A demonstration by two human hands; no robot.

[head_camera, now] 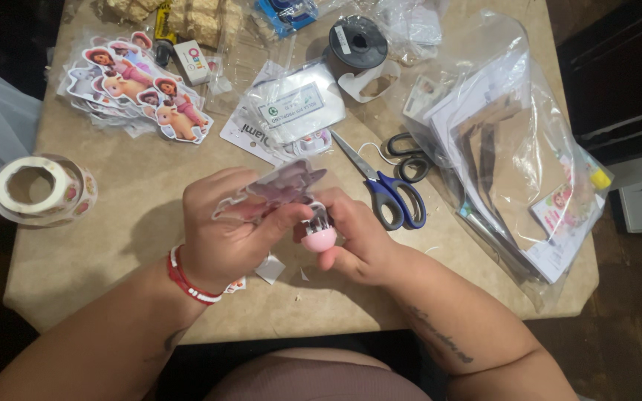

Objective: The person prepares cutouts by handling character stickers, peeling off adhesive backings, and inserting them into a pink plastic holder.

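My left hand [228, 234] pinches a die-cut cartoon sticker [284, 184], seen from its glossy back, just above the table's middle. Against it, my right hand [354, 238] grips a small pink round object with a metal clip [318, 230]. The two hands touch at the fingertips. A red and white bracelet [187, 281] circles my left wrist.
A beige table [113, 223] carries a pile of cartoon stickers [139, 85], a tape roll [39, 189] at the left edge, blue-handled scissors [388, 197], black scissors handles [406, 156], a black spool [358, 44], and clear bags of cards [514, 148] on the right.
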